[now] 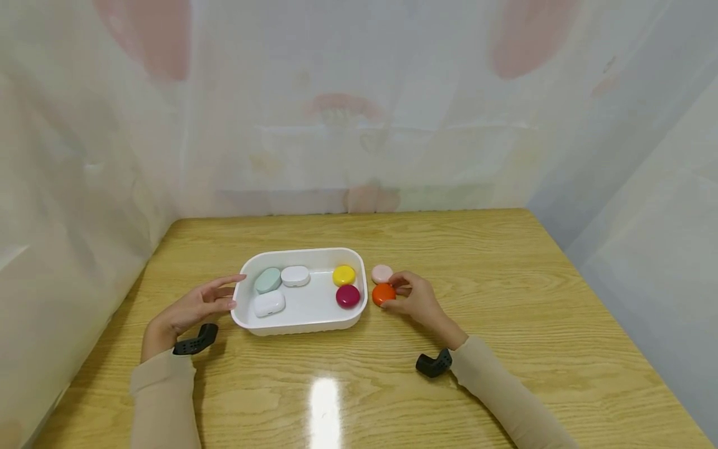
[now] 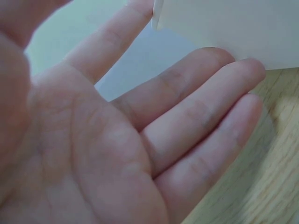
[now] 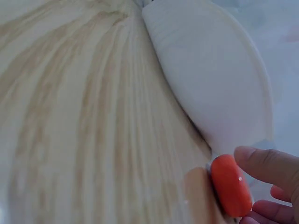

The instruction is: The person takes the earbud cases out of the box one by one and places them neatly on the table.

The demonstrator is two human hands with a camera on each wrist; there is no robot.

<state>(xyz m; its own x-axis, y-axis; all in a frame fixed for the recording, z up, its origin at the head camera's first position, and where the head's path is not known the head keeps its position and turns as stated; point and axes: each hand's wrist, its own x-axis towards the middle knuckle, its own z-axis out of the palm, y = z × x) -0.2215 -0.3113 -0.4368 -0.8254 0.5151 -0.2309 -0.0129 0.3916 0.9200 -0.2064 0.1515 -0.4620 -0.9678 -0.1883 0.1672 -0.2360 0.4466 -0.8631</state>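
Note:
In the head view, my right hand (image 1: pixel 416 302) pinches a glossy orange round case (image 1: pixel 384 294) between thumb and fingers, just right of a white plastic tub (image 1: pixel 303 327). The right wrist view shows the orange case standing on its edge by the tub wall, with the thumb (image 3: pixel 261 163) against it. A pale pink round case (image 1: pixel 382 274) lies right behind it. My left hand (image 1: pixel 196 307) is at the tub's left end, fingers extended and fingertips on its rim and outer wall. The left wrist view shows the open palm (image 2: pixel 98 140).
Inside the tub, a pale green oval case (image 1: pixel 268 280) and two white earbud cases (image 1: pixel 295 275) sit at the left; a yellow round case (image 1: pixel 344 275) and a crimson one (image 1: pixel 348 296) sit at the right. The wooden table (image 1: pixel 482 262) meets a hanging sheet behind.

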